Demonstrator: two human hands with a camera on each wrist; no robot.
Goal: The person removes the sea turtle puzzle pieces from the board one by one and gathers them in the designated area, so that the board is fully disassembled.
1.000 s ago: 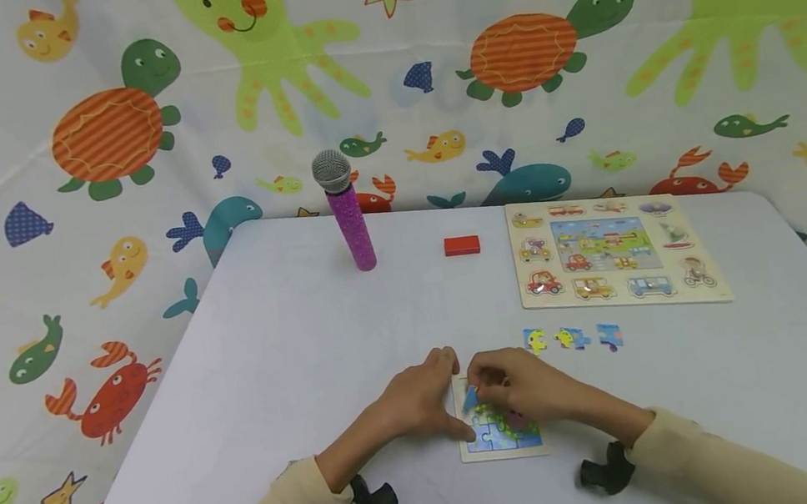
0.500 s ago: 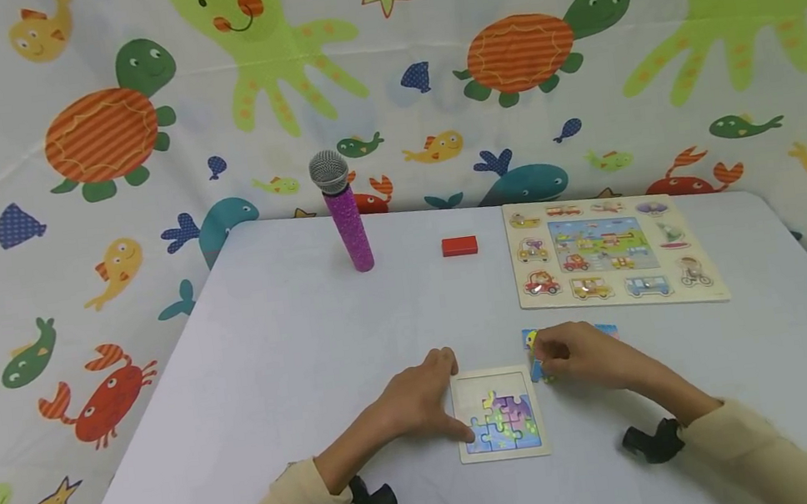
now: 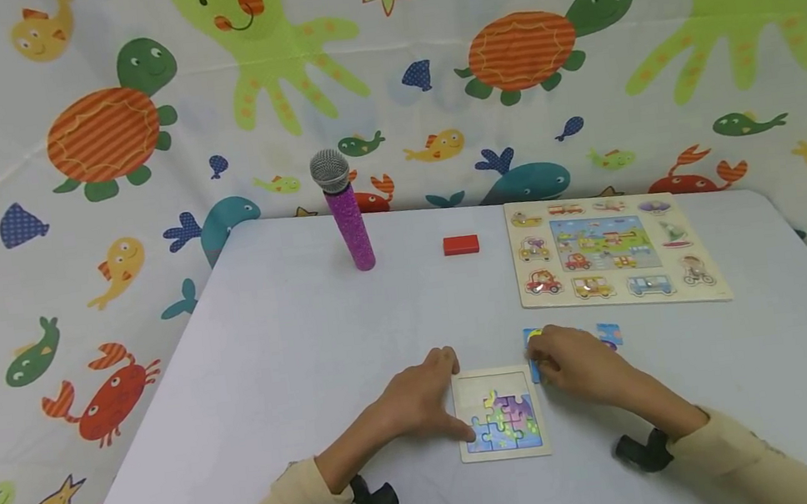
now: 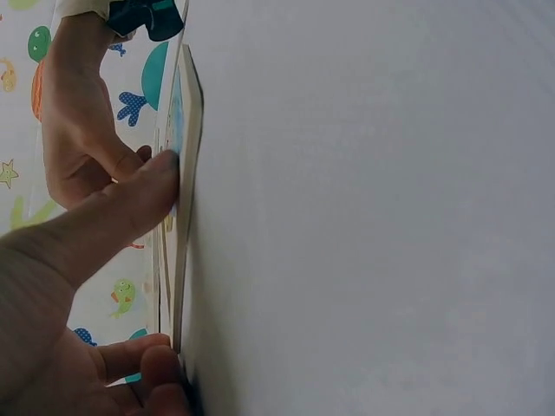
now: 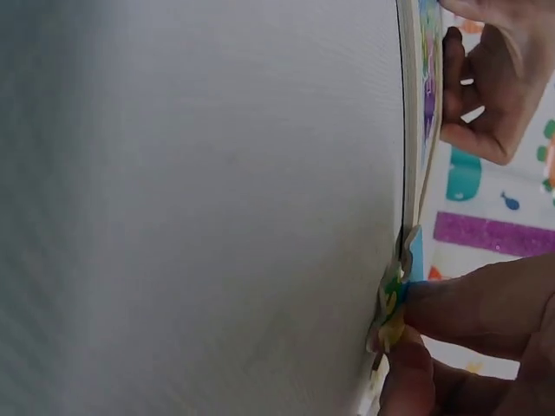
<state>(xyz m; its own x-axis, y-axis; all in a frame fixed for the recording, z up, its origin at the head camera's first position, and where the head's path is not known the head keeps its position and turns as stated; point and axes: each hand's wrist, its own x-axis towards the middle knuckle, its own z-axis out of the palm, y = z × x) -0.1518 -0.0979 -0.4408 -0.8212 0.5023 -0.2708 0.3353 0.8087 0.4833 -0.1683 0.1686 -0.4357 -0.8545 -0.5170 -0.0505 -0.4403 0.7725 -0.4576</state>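
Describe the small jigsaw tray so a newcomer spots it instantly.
On the white table, look below and left of the vehicle puzzle board in the head view. Between the left hand and right hand lies the small square jigsaw tray; interlocking pieces with bare wood beyond set it apart.

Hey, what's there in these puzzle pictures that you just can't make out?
Head view: some loose puzzle pieces, partly covered by the right hand, so no sure count.
Head view: part of the puzzle board's left rim, under the left hand.
Left wrist view: the board's picture, seen nearly edge-on.
Right wrist view: the board's upper end, cut off by the top edge; the held piece, partly behind fingers.
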